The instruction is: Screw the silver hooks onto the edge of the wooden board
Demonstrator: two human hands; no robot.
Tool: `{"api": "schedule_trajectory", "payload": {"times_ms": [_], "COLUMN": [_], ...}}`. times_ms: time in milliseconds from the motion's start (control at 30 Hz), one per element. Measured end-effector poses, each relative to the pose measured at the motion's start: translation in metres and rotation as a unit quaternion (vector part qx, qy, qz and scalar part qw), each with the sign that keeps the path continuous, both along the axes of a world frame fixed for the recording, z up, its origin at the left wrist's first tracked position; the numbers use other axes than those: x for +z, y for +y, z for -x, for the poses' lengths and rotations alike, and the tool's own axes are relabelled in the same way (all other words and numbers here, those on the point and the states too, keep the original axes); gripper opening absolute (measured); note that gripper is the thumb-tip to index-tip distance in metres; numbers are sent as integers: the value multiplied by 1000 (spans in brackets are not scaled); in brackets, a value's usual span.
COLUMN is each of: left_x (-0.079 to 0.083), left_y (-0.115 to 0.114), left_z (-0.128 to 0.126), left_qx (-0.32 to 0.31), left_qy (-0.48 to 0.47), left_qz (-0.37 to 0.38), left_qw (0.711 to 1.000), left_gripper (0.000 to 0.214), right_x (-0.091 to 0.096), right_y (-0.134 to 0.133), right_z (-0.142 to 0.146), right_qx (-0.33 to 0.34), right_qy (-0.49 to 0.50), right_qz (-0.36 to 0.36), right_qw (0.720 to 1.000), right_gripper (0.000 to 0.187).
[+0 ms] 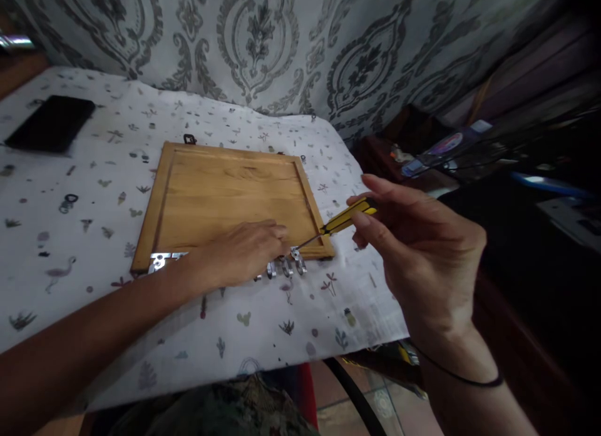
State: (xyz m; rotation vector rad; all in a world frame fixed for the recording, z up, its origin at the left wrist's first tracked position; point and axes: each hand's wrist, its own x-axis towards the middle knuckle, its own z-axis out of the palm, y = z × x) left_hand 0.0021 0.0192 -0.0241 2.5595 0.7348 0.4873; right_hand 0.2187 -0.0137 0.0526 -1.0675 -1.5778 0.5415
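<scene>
A framed wooden panel [235, 186] lies flat on the cloth-covered table. Along its near edge runs a shiny metal hook rail [165, 258], its middle covered by my left hand [248, 249]. That hand is closed over the rail, knuckles up, holding it against the frame; the thumb is hidden. In my right hand [417, 236] is a small yellow-and-black screwdriver [346, 217], pinched by the handle between thumb and fingers. Its thin shaft slants down to the left, with the tip at the rail's right end, just above the last metal hook [298, 262].
White printed cloth [94, 204] covers the table. A black phone-like slab [51, 123] lies at the far left. Small dark hangers [190, 139] stick out from the panel's back edge. A plastic bottle [446, 147] lies among dark clutter on the right. Patterned curtain [258, 42] hangs behind.
</scene>
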Motion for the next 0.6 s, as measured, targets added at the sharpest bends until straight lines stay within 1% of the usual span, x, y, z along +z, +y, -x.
{"api": "schedule_trajectory", "payload": {"times_ms": [100, 267, 333, 500, 600], "left_x": [-2, -10, -10, -4, -2], "left_y": [0, 2, 3, 2, 0], "left_z": [1, 1, 1, 0, 0], "left_qx": [-2, -2, -7, -8, -1], "left_qy": [3, -9, -11, 5, 4], "left_qz": [-9, -27, -25, -15, -10], "left_qw": [1000, 1000, 1000, 1000, 1000], "left_gripper": [23, 24, 24, 24, 24], "right_x": [-2, -7, -8, -6, -3], "right_y": [-1, -1, -1, -2, 0], "right_z": [1, 3, 4, 5, 4], "right_qx": [4, 10, 18, -11, -4], "right_qy": [17, -2, -8, -33, -41], "right_qz": [15, 37, 43, 49, 59], "right_qw": [1000, 999, 999, 998, 997], "right_gripper": [36, 22, 20, 25, 30]}}
